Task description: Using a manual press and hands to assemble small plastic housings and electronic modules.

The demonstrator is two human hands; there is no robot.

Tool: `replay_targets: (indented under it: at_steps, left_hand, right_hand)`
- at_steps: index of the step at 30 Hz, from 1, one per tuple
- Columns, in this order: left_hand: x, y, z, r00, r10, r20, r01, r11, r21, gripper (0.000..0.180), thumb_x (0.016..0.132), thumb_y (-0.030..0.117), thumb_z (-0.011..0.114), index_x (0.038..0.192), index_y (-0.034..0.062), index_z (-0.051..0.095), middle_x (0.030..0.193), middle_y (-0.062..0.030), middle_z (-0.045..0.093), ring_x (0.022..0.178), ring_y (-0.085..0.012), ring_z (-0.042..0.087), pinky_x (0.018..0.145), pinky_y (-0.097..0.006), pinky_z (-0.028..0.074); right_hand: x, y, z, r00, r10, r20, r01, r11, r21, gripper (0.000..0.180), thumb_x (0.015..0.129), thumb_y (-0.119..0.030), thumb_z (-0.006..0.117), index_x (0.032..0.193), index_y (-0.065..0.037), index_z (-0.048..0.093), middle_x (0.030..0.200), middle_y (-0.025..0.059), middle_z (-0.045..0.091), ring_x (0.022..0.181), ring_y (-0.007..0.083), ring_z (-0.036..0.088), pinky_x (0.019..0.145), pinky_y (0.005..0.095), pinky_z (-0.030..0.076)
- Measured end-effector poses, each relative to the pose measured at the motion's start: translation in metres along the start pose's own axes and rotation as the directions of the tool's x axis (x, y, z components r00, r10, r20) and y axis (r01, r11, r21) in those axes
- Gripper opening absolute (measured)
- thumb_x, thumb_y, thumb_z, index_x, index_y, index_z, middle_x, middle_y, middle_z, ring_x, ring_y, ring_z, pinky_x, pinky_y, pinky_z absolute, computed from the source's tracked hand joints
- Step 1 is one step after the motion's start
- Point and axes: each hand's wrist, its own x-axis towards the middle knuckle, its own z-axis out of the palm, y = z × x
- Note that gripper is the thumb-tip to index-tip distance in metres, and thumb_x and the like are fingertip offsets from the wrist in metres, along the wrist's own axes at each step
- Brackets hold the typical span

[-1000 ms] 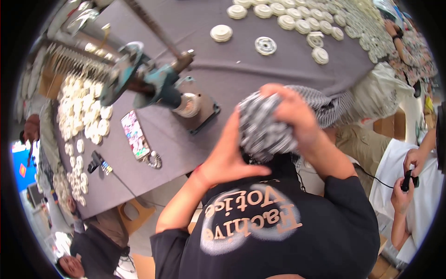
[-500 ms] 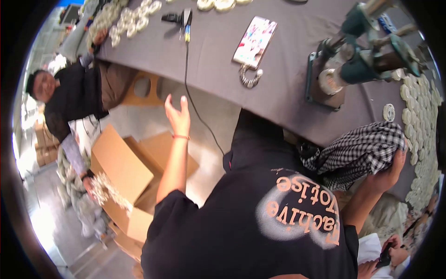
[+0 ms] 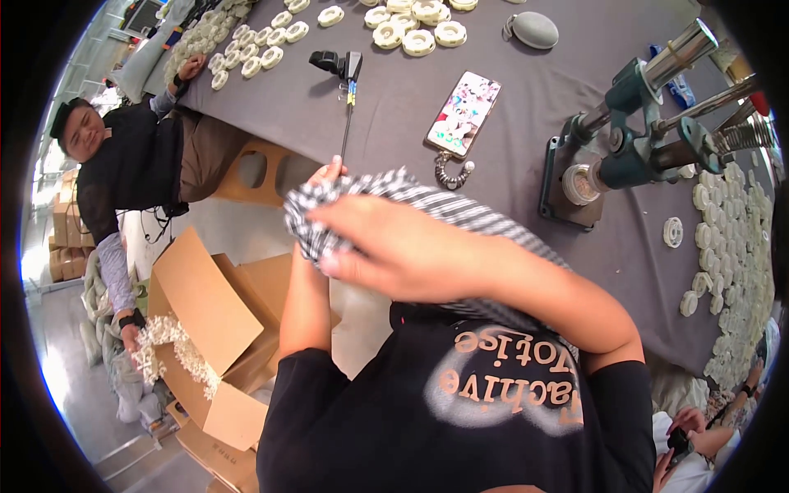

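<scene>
A black-and-white checked cloth (image 3: 427,201) is stretched in front of my chest, just off the near edge of the grey table (image 3: 394,123). My left hand (image 3: 330,172) pinches the cloth's upper left corner, with only the fingertips showing above the fabric. My right hand (image 3: 394,246) lies across the cloth's middle, its fingers curled over the fabric and gripping it. The cloth trails on under my right forearm toward my black printed shirt (image 3: 493,411).
On the table are a teal hand press (image 3: 625,131), a phone with a patterned case (image 3: 463,112), a black-handled tool (image 3: 345,70) and several white rings (image 3: 723,246). Open cardboard boxes (image 3: 205,304) lie on the floor to the left, beside a seated co-worker (image 3: 140,172). Another person's hands (image 3: 686,444) are at lower right.
The view has swung. My left hand, open in the air before, now grips the cloth. My right hand has brought the cloth from the right side to the front of my chest.
</scene>
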Motion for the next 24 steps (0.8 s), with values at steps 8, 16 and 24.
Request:
replay_targets:
  at_steps: [8,16,24]
  left_hand:
    - [0.043,0.046,0.007,0.988,-0.050,0.145,0.106,0.907,-0.407,0.062,0.091,0.049,0.055,0.123,-0.0034,0.044,0.103,-0.0139,0.062,0.079,-0.0184,0.060,0.076,-0.033,0.052]
    - [0.055,0.083,-0.004,0.939,0.339,-0.061,-0.340,0.889,-0.307,0.031,0.098,0.028,0.051,0.113,0.0018,0.058,0.062,0.0077,0.030,0.048,-0.0025,0.027,0.043,-0.019,0.022]
    - [-0.144,0.165,-0.116,0.683,0.707,-0.183,-0.725,0.627,-0.286,0.036,0.102,0.023,0.040,0.127,-0.0019,0.044,0.067,0.0049,0.029,0.051,-0.0030,0.021,0.041,-0.019,0.020]
  right_hand:
    - [-0.121,0.054,-0.009,0.916,0.395,0.067,-0.349,0.869,-0.351,0.052,0.082,-0.030,0.065,0.121,0.003,0.052,0.123,0.0229,0.051,0.117,0.0363,0.048,0.099,0.0425,0.040]
    - [-0.192,0.131,0.040,0.729,0.566,0.385,-0.407,0.810,-0.422,0.049,0.089,-0.030,0.056,0.128,-0.002,0.050,0.134,0.0248,0.046,0.125,0.0378,0.044,0.105,0.0415,0.036]
    - [-0.197,0.152,0.050,0.796,0.526,0.299,-0.426,0.839,-0.339,0.041,0.089,-0.021,0.051,0.125,-0.002,0.048,0.122,0.0218,0.054,0.114,0.0363,0.053,0.098,0.0419,0.042]
